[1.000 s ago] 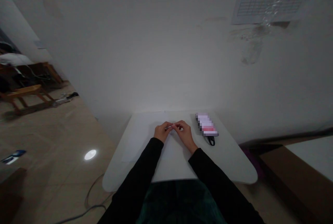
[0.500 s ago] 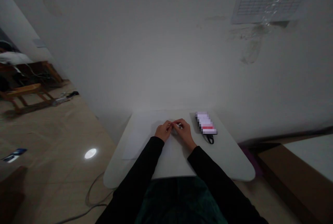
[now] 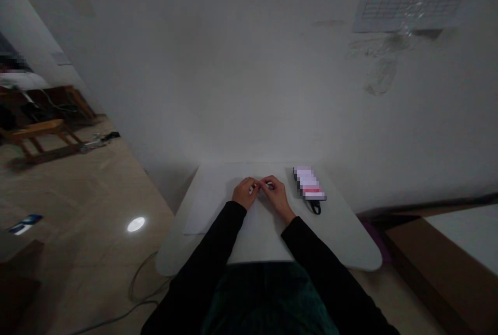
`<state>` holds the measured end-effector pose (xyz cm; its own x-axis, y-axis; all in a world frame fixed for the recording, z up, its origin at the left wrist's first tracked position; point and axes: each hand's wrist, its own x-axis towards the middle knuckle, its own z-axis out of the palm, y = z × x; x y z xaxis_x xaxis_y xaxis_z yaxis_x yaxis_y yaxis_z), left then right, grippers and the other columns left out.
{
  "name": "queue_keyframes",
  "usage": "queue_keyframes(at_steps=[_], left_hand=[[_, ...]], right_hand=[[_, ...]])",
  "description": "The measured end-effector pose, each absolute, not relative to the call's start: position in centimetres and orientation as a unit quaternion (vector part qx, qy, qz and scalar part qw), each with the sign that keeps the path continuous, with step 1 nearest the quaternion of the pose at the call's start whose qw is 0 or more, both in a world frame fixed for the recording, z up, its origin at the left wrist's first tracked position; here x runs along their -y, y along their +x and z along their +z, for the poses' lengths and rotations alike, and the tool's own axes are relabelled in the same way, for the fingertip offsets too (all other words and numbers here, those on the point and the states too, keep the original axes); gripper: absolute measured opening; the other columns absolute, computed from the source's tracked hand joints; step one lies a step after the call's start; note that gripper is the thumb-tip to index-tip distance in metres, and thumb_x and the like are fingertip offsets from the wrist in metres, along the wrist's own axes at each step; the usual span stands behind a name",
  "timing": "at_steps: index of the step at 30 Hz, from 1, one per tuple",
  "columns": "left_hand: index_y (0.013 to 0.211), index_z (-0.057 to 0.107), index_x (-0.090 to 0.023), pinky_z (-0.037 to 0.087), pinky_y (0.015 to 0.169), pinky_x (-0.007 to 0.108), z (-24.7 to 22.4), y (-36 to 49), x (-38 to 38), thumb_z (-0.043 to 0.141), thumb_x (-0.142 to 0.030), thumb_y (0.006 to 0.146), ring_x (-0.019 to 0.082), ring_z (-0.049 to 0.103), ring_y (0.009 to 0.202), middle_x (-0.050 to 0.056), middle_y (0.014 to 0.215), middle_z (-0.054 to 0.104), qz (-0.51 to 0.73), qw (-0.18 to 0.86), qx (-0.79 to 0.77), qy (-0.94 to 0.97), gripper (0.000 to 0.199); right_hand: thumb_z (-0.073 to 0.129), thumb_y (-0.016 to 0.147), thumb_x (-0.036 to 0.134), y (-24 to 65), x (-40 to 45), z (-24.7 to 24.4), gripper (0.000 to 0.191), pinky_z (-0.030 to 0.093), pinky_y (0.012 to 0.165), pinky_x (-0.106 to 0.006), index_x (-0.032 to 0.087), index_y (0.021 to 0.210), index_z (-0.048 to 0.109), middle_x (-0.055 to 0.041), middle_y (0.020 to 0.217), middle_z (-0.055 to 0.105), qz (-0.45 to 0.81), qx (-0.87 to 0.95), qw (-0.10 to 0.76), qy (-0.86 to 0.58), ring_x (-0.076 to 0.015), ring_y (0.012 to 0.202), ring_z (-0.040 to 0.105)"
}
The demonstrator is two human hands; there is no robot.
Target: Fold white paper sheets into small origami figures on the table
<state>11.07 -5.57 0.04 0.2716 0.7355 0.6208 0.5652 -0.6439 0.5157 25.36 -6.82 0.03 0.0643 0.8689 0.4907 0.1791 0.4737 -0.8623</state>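
Above a sheet of white paper [image 3: 216, 205] on a rounded white table [image 3: 350, 241], a slim pale item [image 3: 263, 185], too small to identify, is pinched between the fingertips of both hands. The left hand [image 3: 245, 193] and right hand [image 3: 277, 195] almost meet, their fingers curled nearly closed on it, wrists angled inward, forearms in black sleeves [image 3: 204, 252] reaching forward from either side. Just beside the right hand lies a blurred, pixelated packet [image 3: 309, 183] with a black strap [image 3: 315, 207].
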Motion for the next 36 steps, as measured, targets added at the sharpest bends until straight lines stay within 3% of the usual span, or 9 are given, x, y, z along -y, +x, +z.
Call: queue_keyframes(at_steps=[8, 27, 31, 36], left_hand=[[0.071, 0.063, -0.018, 0.040, 0.055, 0.024, 0.18, 11.05, 5.18, 0.057, -0.027, 0.079, 0.011, 0.047, 0.056, 0.000, 0.062, 0.054, 0.483, 0.126, -0.400, 0.769, 0.013], [0.078, 0.064, -0.018, 0.042, 0.055, 0.022, -0.04, 10.88, 5.19, 0.056, -0.031, 0.081, 0.009, 0.046, 0.054, 0.002, 0.075, 0.061, 0.487, 0.150, -0.364, 0.780, 0.015], [0.076, 0.062, -0.018, 0.041, 0.054, 0.021, 0.27, 10.63, 5.32, 0.056, -0.030, 0.080, 0.008, 0.045, 0.052, -0.001, 0.067, 0.056, 0.483, 0.141, -0.396, 0.768, 0.014], [0.076, 0.060, -0.018, 0.040, 0.053, 0.021, 0.57, 10.29, 5.36, 0.056, -0.026, 0.079, 0.008, 0.045, 0.050, -0.003, 0.062, 0.052, 0.469, 0.130, -0.387, 0.783, 0.009]], right_hand=[[0.061, 0.076, 0.047, 25.85, 6.54, -0.08, 0.029, 0.042, 0.060, -0.026, 0.019, 0.081, 0.066, -0.0044, 0.081, 0.065, 0.335, 0.616, 0.586, -0.406, -0.0179, 0.075, 0.058], [0.056, 0.080, 0.044, 25.38, 6.70, -0.66, 0.025, 0.046, 0.068, -0.027, 0.019, 0.083, 0.062, -0.0047, 0.083, 0.062, 0.344, 0.569, 0.637, -0.390, -0.0176, 0.080, 0.057], [0.054, 0.081, 0.042, 25.93, 6.46, -0.84, 0.024, 0.046, 0.070, -0.029, 0.019, 0.081, 0.060, -0.0042, 0.081, 0.061, 0.304, 0.531, 0.661, -0.434, -0.0172, 0.078, 0.057], [0.054, 0.083, 0.037, 25.74, 7.08, -0.40, 0.026, 0.047, 0.071, -0.029, 0.022, 0.104, 0.061, -0.0079, 0.107, 0.061, 0.273, 0.608, 0.621, -0.413, -0.0192, 0.094, 0.055]])
